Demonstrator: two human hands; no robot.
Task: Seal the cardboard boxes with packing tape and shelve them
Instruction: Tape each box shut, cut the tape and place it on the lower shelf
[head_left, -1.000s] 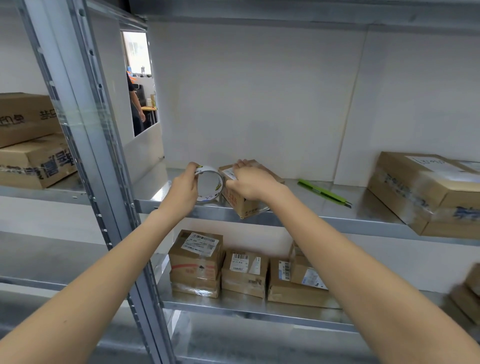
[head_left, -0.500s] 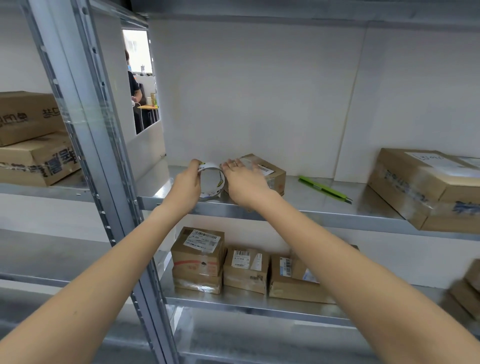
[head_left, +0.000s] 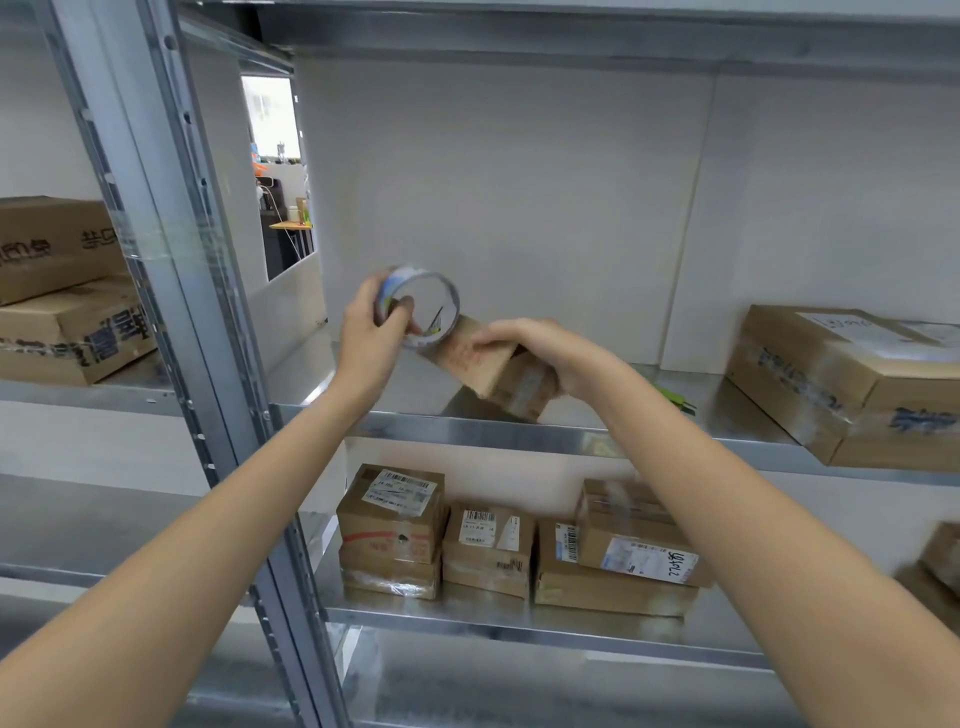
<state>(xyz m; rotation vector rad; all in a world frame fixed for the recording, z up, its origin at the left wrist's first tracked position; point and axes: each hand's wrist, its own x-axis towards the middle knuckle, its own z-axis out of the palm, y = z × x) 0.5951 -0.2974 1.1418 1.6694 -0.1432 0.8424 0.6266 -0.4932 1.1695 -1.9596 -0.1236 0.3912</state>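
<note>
- Since half a second ago, tape roll (head_left: 418, 306) has risen off the shelf edge and small box (head_left: 491, 366) has been tipped up on one corner; earlier it sat flat on the shelf (head_left: 597, 434).
- Left hand (head_left: 371, 338) grips the roll, thumb hooked through the core, fingers (head_left: 363, 296) curled round the outer rim. Judged: this hold lets the roll turn while tape pays out.
- Right hand (head_left: 545, 353) holds the box from above, fingers curled over its top edge and far side. The box is tilted, its lower corner at or just above the shelf; contact not clear through blur.
- Roll sits just beside the raised end of the box, touching or nearly so. Judged: the tilt exposes a face for the tape to run around; sealing in progress, shelving not yet done.
- Green marker (head_left: 672, 397) lies on the same shelf, behind the right wrist.
- Large box (head_left: 852, 379) rests at far right of that shelf; labelled boxes (head_left: 488, 545) stand on the shelf below.
- Risk, judged: tape may wrinkle if the box slips.
</note>
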